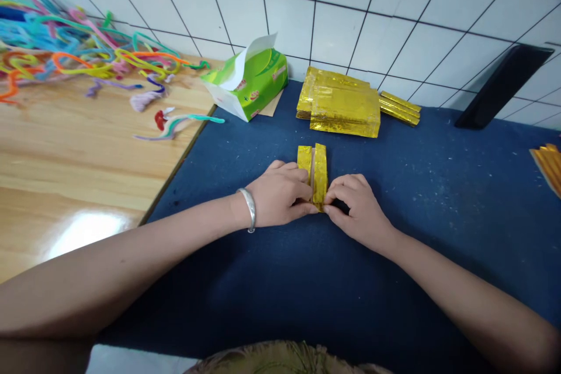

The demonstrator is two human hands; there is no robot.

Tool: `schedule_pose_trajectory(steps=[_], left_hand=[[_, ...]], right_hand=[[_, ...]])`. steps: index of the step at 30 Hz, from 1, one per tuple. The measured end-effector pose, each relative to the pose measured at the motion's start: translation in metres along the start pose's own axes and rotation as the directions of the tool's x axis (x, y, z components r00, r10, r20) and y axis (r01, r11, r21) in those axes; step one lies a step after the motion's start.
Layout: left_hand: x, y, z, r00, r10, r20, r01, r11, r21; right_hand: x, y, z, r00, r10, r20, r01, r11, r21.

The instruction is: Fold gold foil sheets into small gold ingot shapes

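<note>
A small sheet of gold foil paper (321, 172) lies on the dark blue tabletop, its two sides folded inward with a narrow pale strip showing between them. My left hand (280, 193), with a silver bangle at the wrist, has its fingers curled over the left fold and its thumb at the near end. At the near right corner, my right hand (357, 204) pinches the paper's edge between thumb and fingers. Part of the left fold is hidden under my left fingers. Beyond both hands rests a stack of gold foil paper (344, 105).
Narrow folded gold strips (400, 108) lie right of the stack. A green tissue pack (263, 79) stands near the tiled wall (289, 11). Colourful pipe cleaners (87, 52) cover the wooden table (109, 169). A black object (504, 87) leans at right, and orange-gold folded paper (550, 163) sits at the edge.
</note>
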State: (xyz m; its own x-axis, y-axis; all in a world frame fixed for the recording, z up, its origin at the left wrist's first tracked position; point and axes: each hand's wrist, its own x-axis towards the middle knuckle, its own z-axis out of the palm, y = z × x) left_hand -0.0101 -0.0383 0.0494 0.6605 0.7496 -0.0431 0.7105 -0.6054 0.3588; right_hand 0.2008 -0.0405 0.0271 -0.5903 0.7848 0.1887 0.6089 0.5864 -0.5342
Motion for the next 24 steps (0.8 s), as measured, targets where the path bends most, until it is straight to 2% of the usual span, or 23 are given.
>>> schedule_pose_trajectory(steps=[3,10,13,15,17,20,22,24], left_hand=[[0.0,0.001,0.004,0.999,-0.022,-0.025,0.022,1.0,0.014],[0.001,-0.003,0.001,0.998,-0.05,0.032,0.052,0.996,-0.071],[0.001,-0.004,0.001,0.998,-0.044,0.044,0.048,0.994,-0.095],[-0.001,-0.002,0.0,0.998,-0.044,0.053,0.048,0.996,-0.077],[-0.003,0.003,-0.001,0.999,-0.036,0.027,0.036,0.999,-0.01],[-0.008,0.015,-0.003,0.999,0.014,-0.052,-0.004,0.984,0.176],[-0.011,0.024,-0.005,0.995,0.062,-0.082,-0.035,0.954,0.297],[-0.015,0.035,-0.005,0.992,0.107,-0.066,-0.075,0.924,0.376]], right_hand=[[0.0,-0.001,0.0,1.0,0.004,0.0,-0.004,1.0,-0.008],[0.0,-0.001,0.0,1.0,-0.002,-0.006,0.002,1.0,-0.007],[-0.002,-0.003,0.0,0.999,-0.051,-0.005,0.05,0.995,-0.086],[-0.005,-0.007,-0.001,0.992,-0.127,0.016,0.128,0.973,-0.191],[-0.008,-0.011,-0.002,0.972,-0.23,0.047,0.233,0.928,-0.289],[-0.011,-0.014,-0.004,0.932,-0.35,0.091,0.358,0.861,-0.362],[-0.011,-0.015,-0.006,0.914,-0.389,0.113,0.401,0.836,-0.374],[-0.01,-0.014,-0.007,0.903,-0.41,0.132,0.428,0.821,-0.377]])
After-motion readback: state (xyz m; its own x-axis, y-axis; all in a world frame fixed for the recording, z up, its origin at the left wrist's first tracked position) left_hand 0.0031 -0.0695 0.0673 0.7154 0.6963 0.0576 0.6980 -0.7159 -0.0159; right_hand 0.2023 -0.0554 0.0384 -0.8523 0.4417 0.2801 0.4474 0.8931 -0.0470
